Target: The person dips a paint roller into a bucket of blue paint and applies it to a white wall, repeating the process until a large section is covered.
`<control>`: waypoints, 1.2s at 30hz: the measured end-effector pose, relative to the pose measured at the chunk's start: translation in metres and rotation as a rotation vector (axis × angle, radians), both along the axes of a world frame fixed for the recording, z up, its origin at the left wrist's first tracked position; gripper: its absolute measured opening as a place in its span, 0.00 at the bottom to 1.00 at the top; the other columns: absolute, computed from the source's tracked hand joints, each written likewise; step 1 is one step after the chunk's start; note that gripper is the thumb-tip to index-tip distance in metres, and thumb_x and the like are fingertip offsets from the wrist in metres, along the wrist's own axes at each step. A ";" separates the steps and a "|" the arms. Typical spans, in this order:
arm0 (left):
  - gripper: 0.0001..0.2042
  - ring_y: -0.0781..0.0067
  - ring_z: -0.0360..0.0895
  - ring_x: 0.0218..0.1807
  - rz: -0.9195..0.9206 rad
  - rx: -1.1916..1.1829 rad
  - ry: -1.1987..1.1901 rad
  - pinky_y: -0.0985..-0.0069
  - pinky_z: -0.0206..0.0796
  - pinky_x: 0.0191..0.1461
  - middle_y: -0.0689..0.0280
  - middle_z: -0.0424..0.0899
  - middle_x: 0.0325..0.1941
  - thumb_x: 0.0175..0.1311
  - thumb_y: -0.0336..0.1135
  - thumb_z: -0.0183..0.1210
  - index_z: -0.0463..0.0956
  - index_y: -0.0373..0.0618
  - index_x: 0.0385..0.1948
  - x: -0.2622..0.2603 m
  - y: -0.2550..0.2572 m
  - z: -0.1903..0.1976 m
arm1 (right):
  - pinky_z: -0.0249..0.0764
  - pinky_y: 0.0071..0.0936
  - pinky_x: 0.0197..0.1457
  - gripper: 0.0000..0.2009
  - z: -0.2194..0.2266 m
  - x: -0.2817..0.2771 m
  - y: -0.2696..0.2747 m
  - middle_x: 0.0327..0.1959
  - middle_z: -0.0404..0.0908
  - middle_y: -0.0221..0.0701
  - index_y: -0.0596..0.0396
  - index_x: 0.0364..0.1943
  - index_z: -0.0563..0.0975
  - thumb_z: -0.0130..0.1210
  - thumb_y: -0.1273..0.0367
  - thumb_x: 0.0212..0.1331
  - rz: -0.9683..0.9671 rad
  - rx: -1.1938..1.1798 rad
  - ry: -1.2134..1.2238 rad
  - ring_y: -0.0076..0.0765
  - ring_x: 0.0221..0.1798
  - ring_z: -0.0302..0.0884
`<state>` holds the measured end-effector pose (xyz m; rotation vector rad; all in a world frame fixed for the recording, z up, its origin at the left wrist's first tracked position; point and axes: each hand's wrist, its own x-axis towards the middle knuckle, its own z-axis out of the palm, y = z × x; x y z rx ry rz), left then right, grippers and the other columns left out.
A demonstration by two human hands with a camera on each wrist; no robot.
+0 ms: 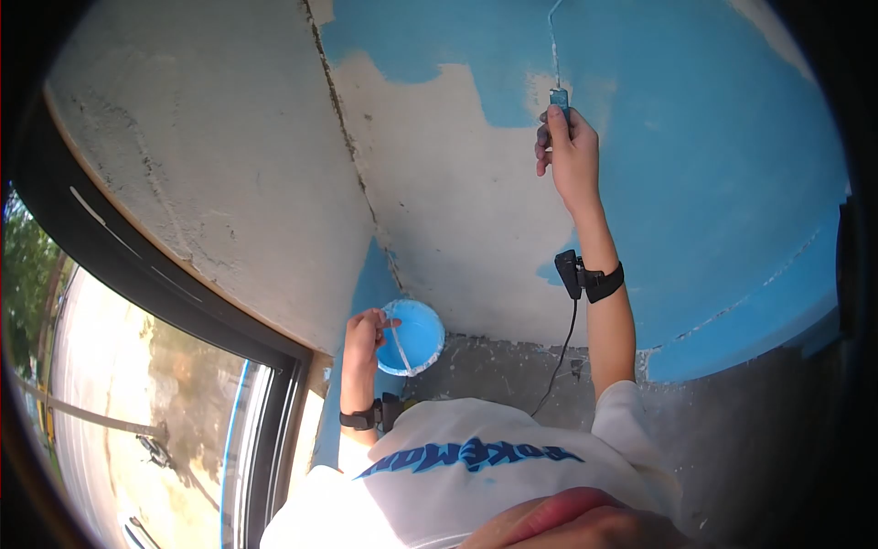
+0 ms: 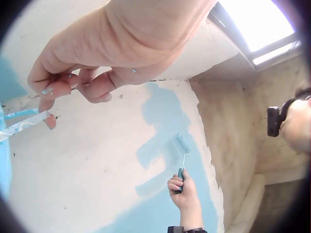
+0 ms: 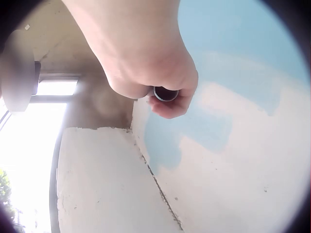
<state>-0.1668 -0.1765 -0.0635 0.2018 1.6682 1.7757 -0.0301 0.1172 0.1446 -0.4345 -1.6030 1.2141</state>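
Observation:
In the head view my right hand (image 1: 574,157) is raised to the wall and grips the handle (image 1: 560,99) of a small paint roller. Its thin wire frame runs up out of the top of that view. The left wrist view shows the blue-coated roller sleeve (image 2: 183,144) against the painted wall. From the right wrist, only the round hollow end of the handle (image 3: 166,94) shows inside the curled fingers. Lower down, my left hand (image 1: 362,337) holds a blue paint bucket (image 1: 424,335) by its pale, paint-smeared handle (image 2: 24,125), hooked over a finger. Blue paint spots mark these fingers.
The wall (image 1: 439,183) is part blue, part bare off-white, with ragged paint edges. A cracked corner seam (image 1: 343,128) divides it from a grey wall (image 1: 201,174). A dark-framed window (image 1: 265,430) stands at lower left. Below lies a paint-spotted grey floor (image 1: 494,375). A cable (image 1: 565,343) hangs from the right wrist camera.

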 end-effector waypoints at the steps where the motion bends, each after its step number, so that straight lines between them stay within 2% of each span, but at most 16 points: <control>1: 0.11 0.73 0.82 0.37 -0.004 0.014 0.008 0.82 0.52 0.25 0.70 0.71 0.19 0.59 0.29 0.43 0.70 0.47 0.18 0.000 0.000 0.002 | 0.57 0.20 0.14 0.17 0.005 -0.005 0.002 0.15 0.63 0.21 0.55 0.25 0.66 0.47 0.59 0.70 -0.001 -0.020 0.029 0.17 0.13 0.59; 3: 0.10 0.74 0.82 0.37 -0.012 0.033 0.009 0.82 0.52 0.25 0.70 0.71 0.19 0.59 0.29 0.43 0.70 0.47 0.18 -0.002 0.000 0.002 | 0.55 0.19 0.14 0.17 -0.013 -0.008 0.019 0.15 0.64 0.21 0.55 0.26 0.67 0.46 0.58 0.70 0.022 -0.030 -0.009 0.16 0.14 0.59; 5: 0.10 0.75 0.81 0.36 0.016 0.019 0.011 0.82 0.52 0.25 0.70 0.72 0.20 0.59 0.29 0.43 0.70 0.47 0.18 -0.006 -0.001 0.000 | 0.55 0.21 0.15 0.17 -0.046 -0.013 0.030 0.15 0.63 0.21 0.55 0.27 0.68 0.45 0.58 0.71 0.018 -0.158 -0.091 0.17 0.13 0.58; 7: 0.10 0.75 0.81 0.36 0.006 0.014 0.001 0.82 0.51 0.25 0.71 0.71 0.20 0.59 0.29 0.43 0.70 0.48 0.18 -0.009 -0.002 -0.002 | 0.55 0.21 0.12 0.18 -0.104 -0.023 0.040 0.13 0.59 0.19 0.51 0.26 0.63 0.40 0.56 0.73 -0.123 -0.048 -0.140 0.17 0.10 0.54; 9: 0.10 0.74 0.81 0.36 -0.004 0.006 -0.007 0.82 0.51 0.25 0.71 0.71 0.20 0.59 0.29 0.43 0.69 0.48 0.18 -0.012 -0.005 -0.005 | 0.55 0.22 0.12 0.17 -0.161 -0.021 0.039 0.13 0.59 0.20 0.51 0.26 0.63 0.40 0.57 0.73 -0.207 -0.023 -0.167 0.18 0.10 0.54; 15: 0.10 0.74 0.81 0.36 -0.001 -0.025 0.001 0.82 0.50 0.25 0.71 0.70 0.20 0.58 0.29 0.43 0.69 0.48 0.18 -0.018 -0.008 -0.010 | 0.58 0.24 0.19 0.17 -0.295 0.011 0.013 0.12 0.63 0.21 0.53 0.26 0.67 0.41 0.59 0.72 -0.333 -0.064 -0.351 0.21 0.14 0.62; 19: 0.10 0.74 0.81 0.35 0.003 -0.038 0.000 0.82 0.50 0.24 0.70 0.71 0.19 0.58 0.29 0.42 0.69 0.48 0.18 -0.017 -0.007 -0.009 | 0.58 0.24 0.17 0.18 -0.322 0.029 -0.011 0.12 0.63 0.21 0.54 0.26 0.67 0.41 0.58 0.72 -0.387 -0.036 -0.413 0.22 0.12 0.61; 21: 0.10 0.74 0.81 0.35 -0.008 -0.056 -0.008 0.82 0.50 0.24 0.70 0.71 0.19 0.58 0.29 0.42 0.70 0.48 0.18 -0.018 -0.008 -0.010 | 0.56 0.25 0.14 0.19 -0.318 0.037 -0.020 0.12 0.62 0.22 0.53 0.25 0.65 0.42 0.56 0.72 -0.287 -0.230 -0.413 0.22 0.11 0.59; 22: 0.10 0.74 0.81 0.34 -0.011 -0.032 -0.005 0.82 0.51 0.24 0.70 0.71 0.18 0.58 0.29 0.42 0.70 0.48 0.18 -0.019 -0.009 -0.012 | 0.56 0.25 0.14 0.19 -0.312 0.041 -0.025 0.12 0.62 0.22 0.53 0.25 0.65 0.42 0.56 0.72 -0.295 -0.233 -0.415 0.22 0.11 0.59; 24: 0.11 0.73 0.81 0.33 -0.020 -0.007 0.001 0.82 0.51 0.24 0.70 0.70 0.17 0.59 0.29 0.42 0.70 0.48 0.18 -0.019 -0.009 -0.016 | 0.54 0.24 0.12 0.21 -0.292 0.053 -0.038 0.12 0.60 0.23 0.52 0.24 0.64 0.44 0.53 0.71 -0.132 -0.509 -0.316 0.20 0.09 0.56; 27: 0.11 0.72 0.81 0.32 -0.008 0.016 0.004 0.82 0.51 0.23 0.71 0.69 0.16 0.61 0.30 0.43 0.70 0.48 0.18 -0.025 -0.011 -0.018 | 0.53 0.21 0.11 0.21 -0.255 0.079 -0.057 0.12 0.57 0.22 0.51 0.24 0.63 0.46 0.51 0.70 -0.053 -0.577 -0.301 0.18 0.10 0.55; 30: 0.12 0.71 0.82 0.32 -0.025 0.084 -0.003 0.82 0.51 0.22 0.71 0.67 0.16 0.62 0.31 0.44 0.70 0.47 0.18 -0.026 -0.009 -0.020 | 0.52 0.20 0.11 0.19 -0.216 0.093 -0.060 0.13 0.57 0.20 0.51 0.25 0.63 0.47 0.55 0.70 -0.066 -0.500 -0.293 0.17 0.10 0.53; 32: 0.12 0.70 0.82 0.33 -0.022 0.041 0.002 0.82 0.51 0.22 0.71 0.67 0.16 0.63 0.31 0.44 0.70 0.47 0.18 -0.025 -0.006 -0.016 | 0.53 0.20 0.11 0.17 -0.172 0.099 -0.053 0.13 0.60 0.21 0.53 0.27 0.65 0.48 0.58 0.70 -0.056 -0.425 -0.236 0.17 0.09 0.56; 36: 0.12 0.71 0.82 0.33 -0.045 0.027 0.011 0.82 0.51 0.22 0.71 0.67 0.16 0.63 0.31 0.44 0.70 0.47 0.18 -0.025 -0.002 -0.013 | 0.52 0.20 0.11 0.17 -0.073 0.090 -0.017 0.13 0.59 0.21 0.53 0.27 0.64 0.47 0.58 0.71 -0.051 -0.240 -0.157 0.16 0.10 0.54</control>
